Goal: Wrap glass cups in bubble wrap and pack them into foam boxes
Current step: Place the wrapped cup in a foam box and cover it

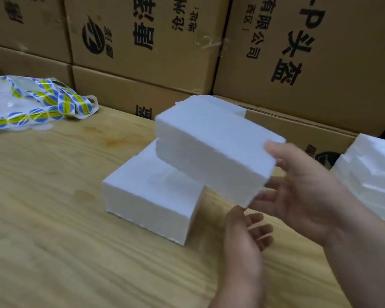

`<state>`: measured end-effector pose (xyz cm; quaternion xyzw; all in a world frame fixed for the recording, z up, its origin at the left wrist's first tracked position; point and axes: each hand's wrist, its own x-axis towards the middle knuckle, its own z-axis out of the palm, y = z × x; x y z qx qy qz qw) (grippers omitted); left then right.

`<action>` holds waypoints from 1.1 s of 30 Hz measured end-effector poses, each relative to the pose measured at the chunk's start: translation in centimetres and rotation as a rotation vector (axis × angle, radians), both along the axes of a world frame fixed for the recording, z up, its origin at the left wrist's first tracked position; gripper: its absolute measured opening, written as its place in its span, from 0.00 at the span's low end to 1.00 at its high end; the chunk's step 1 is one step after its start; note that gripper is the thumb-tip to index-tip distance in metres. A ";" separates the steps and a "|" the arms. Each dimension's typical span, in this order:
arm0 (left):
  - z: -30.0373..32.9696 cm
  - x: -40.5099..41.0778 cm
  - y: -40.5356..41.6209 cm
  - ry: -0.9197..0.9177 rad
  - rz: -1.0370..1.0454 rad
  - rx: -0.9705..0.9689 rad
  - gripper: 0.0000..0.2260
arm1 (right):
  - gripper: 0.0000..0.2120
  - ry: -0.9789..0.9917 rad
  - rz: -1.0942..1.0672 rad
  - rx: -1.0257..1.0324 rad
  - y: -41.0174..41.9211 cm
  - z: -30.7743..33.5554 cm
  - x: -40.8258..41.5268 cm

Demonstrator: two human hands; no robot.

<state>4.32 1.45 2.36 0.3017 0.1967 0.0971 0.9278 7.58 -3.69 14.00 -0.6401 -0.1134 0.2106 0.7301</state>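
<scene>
A closed white foam box (211, 147) is held tilted in the air, its far end resting over a second white foam box (151, 192) that lies flat on the wooden table (53, 218). My right hand (302, 181) grips the raised box at its near right end, thumb on top and fingers underneath. My left hand (245, 236) hovers just below that box's near corner, fingers spread, touching nothing. No glass cup or bubble wrap shows.
More white foam pieces (373, 176) are stacked at the right edge. A strip of blue-and-yellow round stickers (38, 105) lies at the back left. Printed cardboard cartons (142, 41) form a wall behind the table.
</scene>
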 end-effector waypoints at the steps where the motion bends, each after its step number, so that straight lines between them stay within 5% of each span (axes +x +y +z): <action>1: 0.2 0.0 0.1 0.002 -0.005 -0.011 0.13 | 0.11 0.010 -0.002 -0.036 1.5 0.3 0.3; 10: -0.3 0.4 0.0 -0.007 -0.044 0.137 0.14 | 0.26 0.209 -0.142 -0.090 8.5 0.3 5.3; 33: -0.1 -0.1 0.4 -0.042 -0.030 0.307 0.11 | 0.17 0.086 -0.184 -0.160 9.3 0.1 11.0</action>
